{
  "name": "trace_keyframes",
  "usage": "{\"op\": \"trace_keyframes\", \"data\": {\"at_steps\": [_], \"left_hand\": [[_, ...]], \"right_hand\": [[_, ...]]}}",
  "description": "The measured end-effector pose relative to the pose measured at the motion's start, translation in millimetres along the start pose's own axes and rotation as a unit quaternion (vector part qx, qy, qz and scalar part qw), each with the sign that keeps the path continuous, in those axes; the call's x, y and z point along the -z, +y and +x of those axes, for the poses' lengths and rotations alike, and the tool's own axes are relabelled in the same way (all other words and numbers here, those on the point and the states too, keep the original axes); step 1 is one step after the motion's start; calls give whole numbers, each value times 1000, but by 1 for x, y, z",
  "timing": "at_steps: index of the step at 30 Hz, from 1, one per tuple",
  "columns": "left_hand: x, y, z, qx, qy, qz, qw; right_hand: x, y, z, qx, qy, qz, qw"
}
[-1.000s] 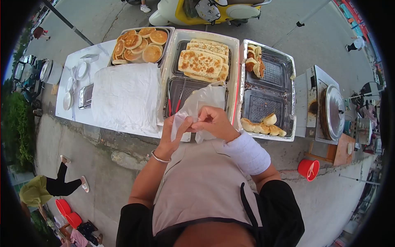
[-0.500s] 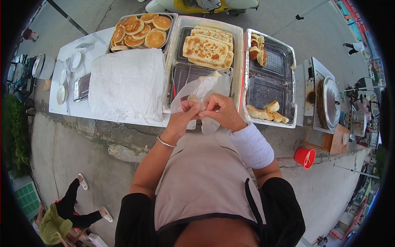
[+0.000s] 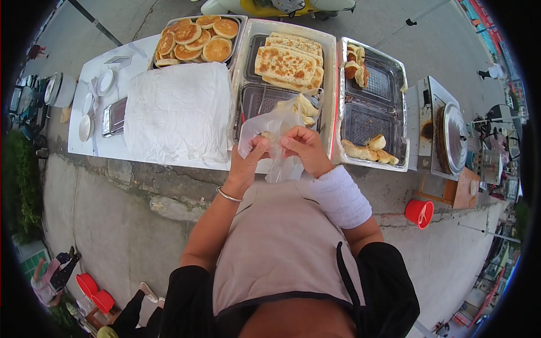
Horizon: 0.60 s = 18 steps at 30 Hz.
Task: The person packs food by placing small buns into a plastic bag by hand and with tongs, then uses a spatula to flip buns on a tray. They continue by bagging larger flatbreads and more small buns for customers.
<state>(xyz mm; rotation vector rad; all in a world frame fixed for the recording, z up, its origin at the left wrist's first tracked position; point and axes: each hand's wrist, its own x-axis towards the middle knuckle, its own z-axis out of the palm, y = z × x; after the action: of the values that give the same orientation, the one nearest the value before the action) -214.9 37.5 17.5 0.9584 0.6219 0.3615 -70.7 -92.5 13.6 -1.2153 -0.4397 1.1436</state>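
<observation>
Both hands pinch a thin clear plastic bag (image 3: 260, 125) over the front part of the middle tray (image 3: 246, 104). My left hand (image 3: 248, 162) has thumb and fingers closed on the bag's left side, with a metal bangle on that wrist. On the other side my right hand (image 3: 307, 150) grips the plastic between thumb and fingertips; a white towel cuff (image 3: 344, 196) wraps its forearm. Just beyond the fingers, pale yellowish bread pieces (image 3: 306, 107) overlap the bag in this view. Flat browned breads (image 3: 287, 65) lie stacked in the tray's far half.
Round browned flatbreads (image 3: 217, 49) fill the tray behind a white cloth (image 3: 177, 112) at left. The right tray (image 3: 369, 121) holds several bread pieces. Farther right are a large round lid (image 3: 453, 138) and a red bucket (image 3: 418, 213). People are at the lower left.
My hands have moved slightly apart, and the bag is spread wider between them. The bread pieces beyond it show more plainly. At the lower left, the person in green has shifted toward the bottom edge.
</observation>
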Motion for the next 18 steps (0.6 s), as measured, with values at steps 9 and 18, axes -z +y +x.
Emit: {"op": "trace_keyframes", "data": {"at_steps": [9, 18], "left_hand": [[60, -18, 17, 86, -18, -452, 888], [10, 50, 6, -346, -40, 411, 843]], "right_hand": [[72, 23, 11, 4, -9, 515, 857], [-8, -71, -19, 94, -86, -156, 980]]}}
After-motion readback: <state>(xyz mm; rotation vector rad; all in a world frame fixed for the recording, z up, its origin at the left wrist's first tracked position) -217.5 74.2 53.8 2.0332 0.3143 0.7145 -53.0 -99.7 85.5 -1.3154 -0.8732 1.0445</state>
